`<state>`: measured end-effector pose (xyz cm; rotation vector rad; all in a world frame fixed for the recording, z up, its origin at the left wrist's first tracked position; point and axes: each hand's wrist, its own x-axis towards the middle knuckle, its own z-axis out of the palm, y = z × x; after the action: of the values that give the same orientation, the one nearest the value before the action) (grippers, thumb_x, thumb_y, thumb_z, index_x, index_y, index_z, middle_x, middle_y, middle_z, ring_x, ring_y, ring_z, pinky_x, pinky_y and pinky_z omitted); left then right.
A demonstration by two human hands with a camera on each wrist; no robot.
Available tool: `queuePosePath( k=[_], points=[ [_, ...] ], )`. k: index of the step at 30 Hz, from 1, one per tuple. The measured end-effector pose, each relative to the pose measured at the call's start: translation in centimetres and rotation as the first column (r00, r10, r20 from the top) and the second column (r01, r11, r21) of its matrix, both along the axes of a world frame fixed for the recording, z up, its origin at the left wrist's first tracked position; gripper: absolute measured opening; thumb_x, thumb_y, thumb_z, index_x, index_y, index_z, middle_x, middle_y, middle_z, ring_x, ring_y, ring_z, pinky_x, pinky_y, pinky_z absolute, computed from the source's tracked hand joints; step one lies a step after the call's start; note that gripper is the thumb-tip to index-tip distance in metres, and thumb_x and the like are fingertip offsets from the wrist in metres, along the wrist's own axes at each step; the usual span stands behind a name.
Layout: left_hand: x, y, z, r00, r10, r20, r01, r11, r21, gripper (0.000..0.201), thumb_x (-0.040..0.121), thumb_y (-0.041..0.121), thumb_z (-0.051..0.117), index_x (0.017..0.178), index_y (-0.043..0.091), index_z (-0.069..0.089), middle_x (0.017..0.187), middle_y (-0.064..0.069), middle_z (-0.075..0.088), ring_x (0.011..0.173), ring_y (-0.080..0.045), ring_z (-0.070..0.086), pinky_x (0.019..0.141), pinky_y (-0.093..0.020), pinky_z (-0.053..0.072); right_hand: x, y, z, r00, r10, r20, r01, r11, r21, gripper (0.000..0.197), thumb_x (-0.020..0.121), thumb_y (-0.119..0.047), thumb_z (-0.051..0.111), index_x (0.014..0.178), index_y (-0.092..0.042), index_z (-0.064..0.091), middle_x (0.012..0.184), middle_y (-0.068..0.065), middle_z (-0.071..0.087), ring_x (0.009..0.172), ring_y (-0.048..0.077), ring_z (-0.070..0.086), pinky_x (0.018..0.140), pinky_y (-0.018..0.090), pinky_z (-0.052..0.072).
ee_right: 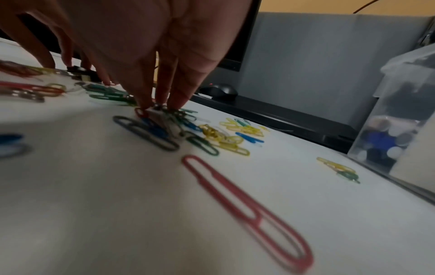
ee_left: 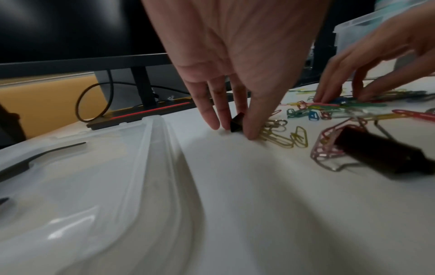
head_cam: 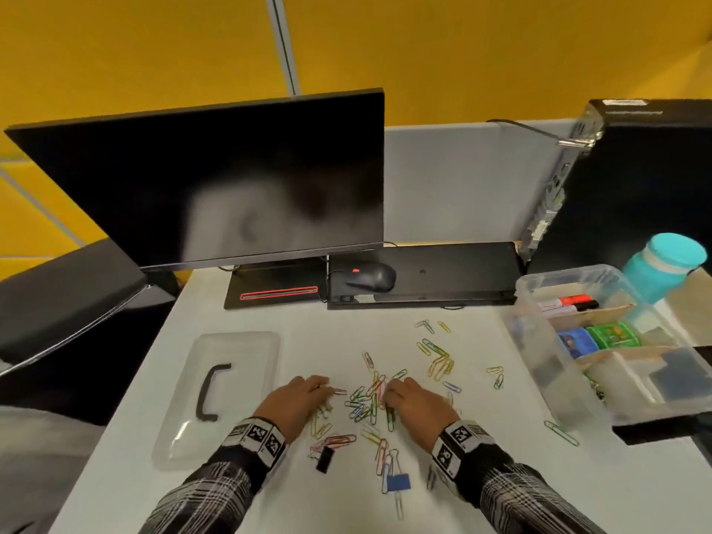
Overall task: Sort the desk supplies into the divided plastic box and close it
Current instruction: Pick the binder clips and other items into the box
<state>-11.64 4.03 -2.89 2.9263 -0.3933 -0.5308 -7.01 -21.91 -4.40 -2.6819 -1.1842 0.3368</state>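
Note:
Several coloured paper clips (head_cam: 364,402) lie scattered on the white desk between my hands. My left hand (head_cam: 323,388) pinches a small black binder clip (ee_left: 236,123) between thumb and fingers (ee_left: 253,130) on the desk top. The fingertips (ee_right: 143,104) of my right hand (head_cam: 390,395) pinch down into the middle of the clip pile (ee_right: 162,122). A larger black binder clip (head_cam: 324,458) and a blue one (head_cam: 398,482) lie nearer to me. The divided clear box (head_cam: 539,360) stands open at the right, holding markers and tape rolls. Its lid (head_cam: 239,348) lies flat at the left.
A dark monitor (head_cam: 215,179) stands at the back, with a mouse (head_cam: 371,276) and a black keyboard (head_cam: 454,275) behind the clips. A teal bottle (head_cam: 662,264) and a black computer case (head_cam: 655,179) stand behind the box. A big red paper clip (ee_right: 247,210) lies under my right wrist.

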Motion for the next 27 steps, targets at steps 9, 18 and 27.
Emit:
queuePosePath(
  k=[9,18,27],
  points=[
    [1.1,1.3,0.0,0.999,-0.023,0.045,0.026,0.997,-0.077,0.044,0.091,0.015,0.048,0.134,0.021,0.043,0.128,0.000,0.045,0.109,-0.021,0.052,0.083,-0.031,0.048,0.0,0.4,0.2,0.921,-0.326,-0.212,0.364,0.914,0.177,0.025,0.089,-0.013,0.053,0.114,-0.013,0.057,0.110,0.004,0.053,0.097,0.018,0.055,0.078,0.023,0.045],
    [0.1,2.3,0.8,0.960,0.277,-0.029,-0.256,0.837,-0.484,0.018,0.084,0.011,0.058,0.082,0.025,0.047,0.095,0.003,0.044,0.073,-0.010,0.051,0.067,-0.014,0.043,-2.0,-1.2,1.9,0.075,0.100,-0.992,0.996,0.036,0.079,0.011,0.071,0.001,0.039,0.066,-0.001,0.049,0.065,0.013,0.051,0.059,0.025,0.050,0.049,0.025,0.048],
    [-1.9,0.4,0.6,0.955,0.182,-0.235,-0.286,0.774,-0.564,0.021,0.085,0.024,0.035,0.076,0.014,0.051,0.083,-0.010,0.060,0.081,-0.024,0.057,0.083,-0.042,0.048,-5.8,-1.4,0.9,0.677,-0.498,-0.542,0.550,0.831,-0.077,0.039,0.073,-0.056,0.065,0.070,-0.024,0.044,0.071,-0.007,0.052,0.064,0.011,0.048,0.061,0.025,0.040]
  ],
)
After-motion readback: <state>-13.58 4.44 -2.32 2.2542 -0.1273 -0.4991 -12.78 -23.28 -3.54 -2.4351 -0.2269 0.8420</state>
